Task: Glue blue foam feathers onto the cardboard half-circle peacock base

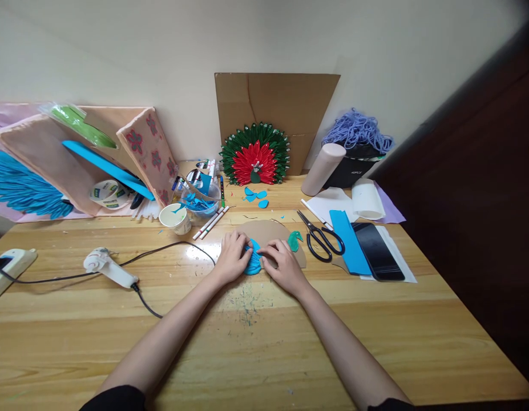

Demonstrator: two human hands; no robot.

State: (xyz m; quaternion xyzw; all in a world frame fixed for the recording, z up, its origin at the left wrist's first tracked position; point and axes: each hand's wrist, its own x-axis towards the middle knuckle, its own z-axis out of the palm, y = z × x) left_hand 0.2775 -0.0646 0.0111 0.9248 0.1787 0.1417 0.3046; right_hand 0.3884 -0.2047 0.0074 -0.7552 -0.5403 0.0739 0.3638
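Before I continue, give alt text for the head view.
Left hand and right hand touch layered blue petals on a curved cardboard base. Black-handled scissors lie to the right; a red-and-green peacock craft stands behind.

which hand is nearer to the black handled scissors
Right. The right hand is to the left of the scissors, apart from them; the left hand is farther off, at the blue piece's left side.

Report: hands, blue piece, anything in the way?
Left hand and right hand at blue petaled piece. Piece overlapping cardboard semicircle. Nothing apparent blocking; green bird-shaped cutout just beyond right hand.
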